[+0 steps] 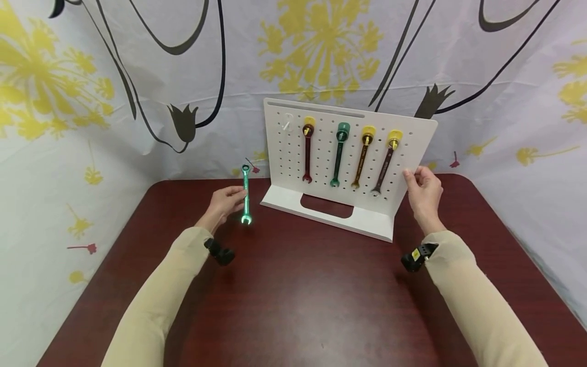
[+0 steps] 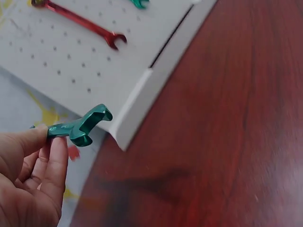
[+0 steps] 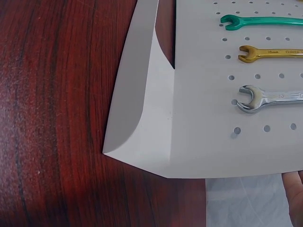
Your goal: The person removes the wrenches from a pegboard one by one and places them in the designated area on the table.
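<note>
- Left grip (image 1: 228,200): thumb and fingers pinch a held green wrench (image 1: 246,196) partway along its shaft, ring end up and open end down in the head view
- The held green wrench is in the air left of a white pegboard stand (image 1: 323,158), apart from it and above the dark red surface (image 1: 312,295); the left wrist view shows its open end toward the camera and a blurred shadow below
- Right grip (image 1: 424,193): pinches the right edge of the stand, thumb at the front; the right wrist view catches only a little of the fingers by that edge
- The stand is upright on the surface, turned at a slant, with a rounded cutout low in the middle and a long slot near the top
- Four wrenches hang in a row on it, open ends down: red wrench (image 1: 308,155), hanging green wrench (image 1: 338,159), gold wrench (image 1: 361,162) and silver wrench (image 1: 383,169), the last two leaning
- The hanging green wrench is on a green hook, the other three on yellow hooks; a clear hook (image 1: 287,122) sits at the board's upper left
- Flower-patterned cloth (image 1: 238,127) hangs behind the surface
</note>
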Action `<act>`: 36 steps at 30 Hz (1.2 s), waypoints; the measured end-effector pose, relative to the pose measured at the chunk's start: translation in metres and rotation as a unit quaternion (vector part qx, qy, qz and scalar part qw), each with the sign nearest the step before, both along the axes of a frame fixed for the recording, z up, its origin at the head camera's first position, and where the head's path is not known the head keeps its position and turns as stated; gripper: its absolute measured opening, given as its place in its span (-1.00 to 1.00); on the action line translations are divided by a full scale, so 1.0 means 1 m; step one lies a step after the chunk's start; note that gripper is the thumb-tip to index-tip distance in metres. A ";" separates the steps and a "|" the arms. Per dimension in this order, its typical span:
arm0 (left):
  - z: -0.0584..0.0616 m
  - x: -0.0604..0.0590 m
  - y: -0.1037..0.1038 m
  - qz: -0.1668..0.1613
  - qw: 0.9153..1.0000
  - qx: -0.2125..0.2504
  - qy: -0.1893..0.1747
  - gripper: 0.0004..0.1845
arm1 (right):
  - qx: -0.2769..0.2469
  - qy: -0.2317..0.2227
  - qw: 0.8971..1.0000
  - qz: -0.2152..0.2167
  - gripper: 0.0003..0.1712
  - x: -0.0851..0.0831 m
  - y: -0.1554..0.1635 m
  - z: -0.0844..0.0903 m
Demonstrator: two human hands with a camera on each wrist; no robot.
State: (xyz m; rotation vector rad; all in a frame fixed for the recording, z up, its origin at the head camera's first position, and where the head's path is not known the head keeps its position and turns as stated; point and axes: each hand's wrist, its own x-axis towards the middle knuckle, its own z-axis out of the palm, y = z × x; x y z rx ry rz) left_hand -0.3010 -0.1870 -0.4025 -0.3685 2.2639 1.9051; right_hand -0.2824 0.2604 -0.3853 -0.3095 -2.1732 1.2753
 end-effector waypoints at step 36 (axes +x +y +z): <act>-0.036 0.012 -0.034 0.010 0.980 -0.200 -0.017 -0.67 | -0.003 0.015 1.000 0.003 -0.68 -0.002 0.000 -0.003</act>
